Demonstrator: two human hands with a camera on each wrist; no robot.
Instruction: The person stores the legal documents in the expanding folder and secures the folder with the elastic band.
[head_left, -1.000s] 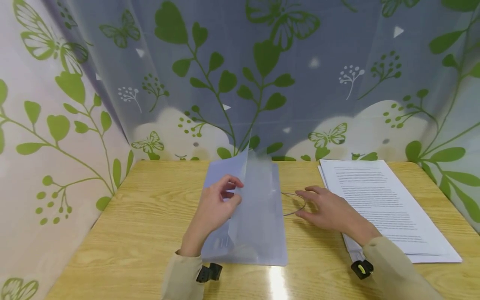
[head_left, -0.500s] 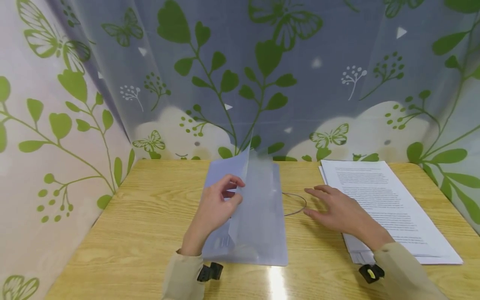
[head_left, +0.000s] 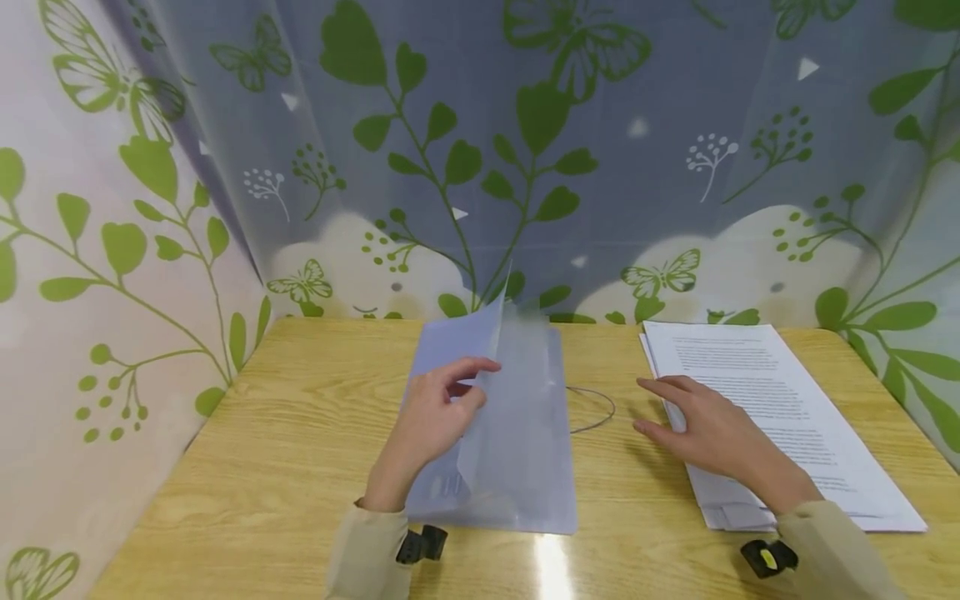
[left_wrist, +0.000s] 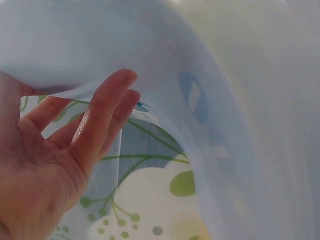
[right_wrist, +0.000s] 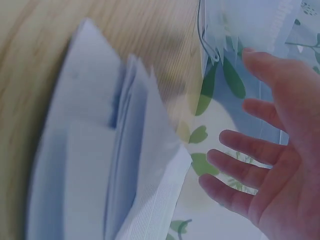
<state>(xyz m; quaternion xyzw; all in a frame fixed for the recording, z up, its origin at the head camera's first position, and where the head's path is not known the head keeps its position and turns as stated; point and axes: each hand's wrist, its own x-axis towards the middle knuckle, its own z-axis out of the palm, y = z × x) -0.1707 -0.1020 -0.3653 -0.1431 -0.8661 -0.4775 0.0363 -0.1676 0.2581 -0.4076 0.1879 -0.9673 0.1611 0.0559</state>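
Patterned cloth with green leaves and butterflies hangs at twelve o'clock behind a wood-grain table, continuing down both sides, and a bright glare lies on the tabletop at six o'clock. Near the table's middle lies a translucent bluish folder, its cover lifted and curving upward along the nine o'clock side. There the left hand touches the cover, thumb and forefinger parted, forefinger nearly straight and the others loosely bent, resting against it rather than closing round it. From the folder's three o'clock edge a thin grey loop reaches out flat over the table. Farther toward three o'clock, a stack of printed paper lies slightly uneven, loose sheet ends showing at its lower corner toward seven o'clock. Above the stack's nine o'clock edge the right hand is spread, fingers extended, thumb well apart, holding nothing, near the loop but clear of it. Beige sleeves end behind both wrists.
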